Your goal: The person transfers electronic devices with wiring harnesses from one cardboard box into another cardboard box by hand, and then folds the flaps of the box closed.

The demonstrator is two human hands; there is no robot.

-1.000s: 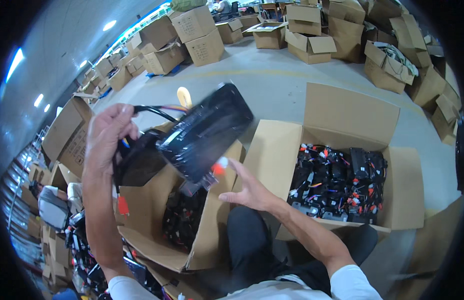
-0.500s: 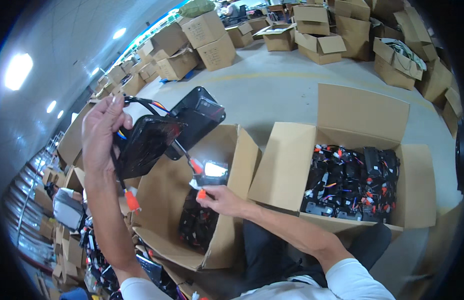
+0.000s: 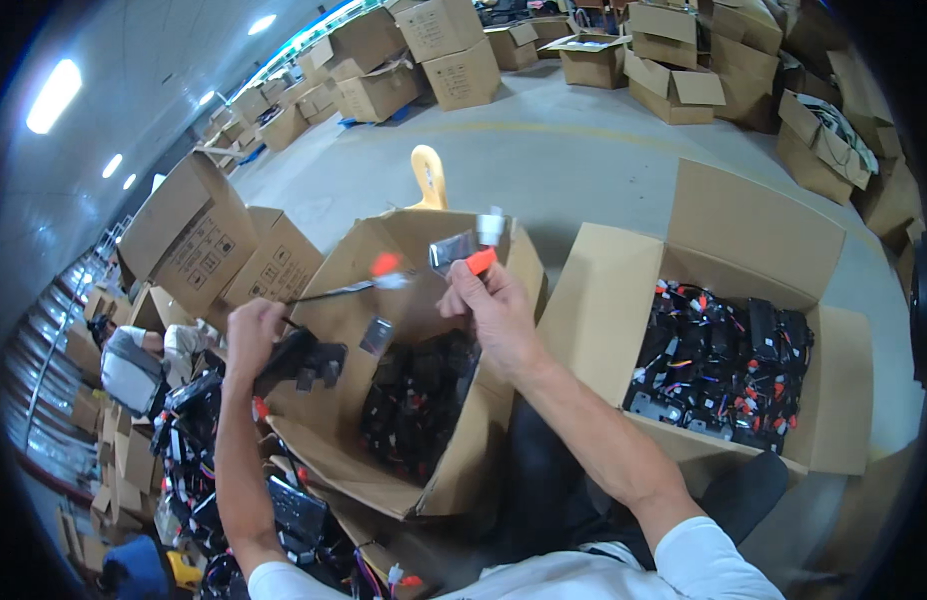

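Note:
My left hand (image 3: 252,342) is closed round a black cable, over the left edge of a cardboard box. Black plastic units (image 3: 309,362) hang beside it, partly blurred. A thin lead with a red-and-white connector (image 3: 388,272) stretches from it toward the right. Above the same box, my right hand (image 3: 499,315) pinches a red connector (image 3: 481,261). A white connector (image 3: 491,228) and a small shiny dark piece (image 3: 451,252) show at its fingertips. Another small dark piece (image 3: 377,336) hangs over the opening. Black wired units (image 3: 419,405) lie in the bottom of the box.
At the right an open carton (image 3: 844,400) holds rows of black units with wires. More black units (image 3: 189,430) are heaped at my left. A yellow curved handle (image 3: 430,180) rises behind the middle box. A person (image 3: 144,350) sits farther left. Stacked cartons (image 3: 444,60) line the back.
My left hand has come down with the black units, which hung higher before. My right hand has moved up and to the right with the red connector. The view has shifted slightly.

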